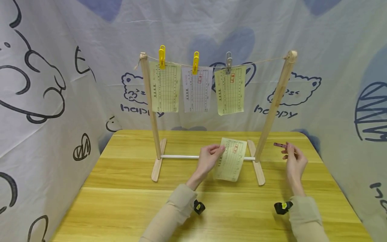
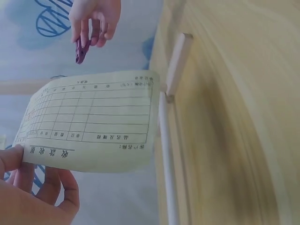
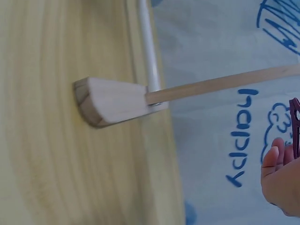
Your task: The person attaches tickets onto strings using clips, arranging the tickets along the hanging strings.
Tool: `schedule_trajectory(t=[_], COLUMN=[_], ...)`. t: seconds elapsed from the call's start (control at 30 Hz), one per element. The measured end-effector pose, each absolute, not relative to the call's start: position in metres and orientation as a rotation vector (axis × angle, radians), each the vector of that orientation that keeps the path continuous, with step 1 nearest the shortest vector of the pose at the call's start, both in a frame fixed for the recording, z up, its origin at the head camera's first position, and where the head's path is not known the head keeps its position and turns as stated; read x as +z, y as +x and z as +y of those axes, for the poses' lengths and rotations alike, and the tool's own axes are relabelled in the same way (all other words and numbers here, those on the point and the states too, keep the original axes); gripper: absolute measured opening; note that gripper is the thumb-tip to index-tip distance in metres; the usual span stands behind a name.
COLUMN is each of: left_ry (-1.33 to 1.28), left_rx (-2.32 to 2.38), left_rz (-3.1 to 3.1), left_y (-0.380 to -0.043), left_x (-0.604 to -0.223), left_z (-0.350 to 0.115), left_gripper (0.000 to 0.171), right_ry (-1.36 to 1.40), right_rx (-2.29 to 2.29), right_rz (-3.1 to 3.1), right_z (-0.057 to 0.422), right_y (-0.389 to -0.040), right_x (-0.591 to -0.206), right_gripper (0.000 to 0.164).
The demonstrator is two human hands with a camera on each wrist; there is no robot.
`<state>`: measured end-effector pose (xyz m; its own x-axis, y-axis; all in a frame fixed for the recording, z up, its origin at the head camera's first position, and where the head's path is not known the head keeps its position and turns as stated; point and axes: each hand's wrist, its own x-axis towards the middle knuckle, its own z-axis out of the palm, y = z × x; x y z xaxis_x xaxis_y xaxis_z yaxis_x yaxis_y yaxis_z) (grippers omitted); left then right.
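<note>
My left hand (image 1: 209,158) pinches a pale yellow receipt sheet (image 1: 231,161) by its upper left edge, in front of the rack's white lower bar. Printed grid lines and a red stamp mark the sheet, which the left wrist view shows slightly bowed. To the right of the rack, my right hand (image 1: 296,164) holds a dark pink clothespin (image 1: 280,145) between thumb and fingers. In the right wrist view that clothespin (image 3: 295,124) is partly cut off by the frame's edge. Sheet and clothespin are apart.
A wooden rack (image 1: 274,104) carries a string line with three hanging sheets. Two yellow clips (image 1: 196,63) and a grey clip (image 1: 228,63) hold them. The rack's feet (image 1: 256,164) stand on the wooden table (image 1: 121,201). A printed cloth (image 1: 181,27) hangs behind.
</note>
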<state>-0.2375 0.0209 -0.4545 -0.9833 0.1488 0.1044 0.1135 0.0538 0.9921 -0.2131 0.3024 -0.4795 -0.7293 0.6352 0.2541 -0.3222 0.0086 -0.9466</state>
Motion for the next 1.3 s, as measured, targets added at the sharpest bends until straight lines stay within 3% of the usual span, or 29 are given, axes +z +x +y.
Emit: schedule_trajectory(t=[0.43,0.6,1.3], left_ry=[0.241,0.266,0.367], left_rx=[2.258,2.313,2.421], left_rz=[2.148,2.099,1.966], left_y=[-0.228,-0.225,-0.22], left_x=[-0.433,-0.426,-0.397], left_z=[0.03,0.033,0.045], left_gripper=[0.029,0.028,0.027], right_ry=[-0.117,0.038,0.245], right_rx=[2.009,2.064,2.047], right_rz=[-1.195,-1.057,-1.115], right_z=[0.291,0.289,0.279], right_y=[-0.214,-0.215,-0.218], right_x=[-0.441,-0.428,-0.374], right_gripper=[0.013,0.022,0.034])
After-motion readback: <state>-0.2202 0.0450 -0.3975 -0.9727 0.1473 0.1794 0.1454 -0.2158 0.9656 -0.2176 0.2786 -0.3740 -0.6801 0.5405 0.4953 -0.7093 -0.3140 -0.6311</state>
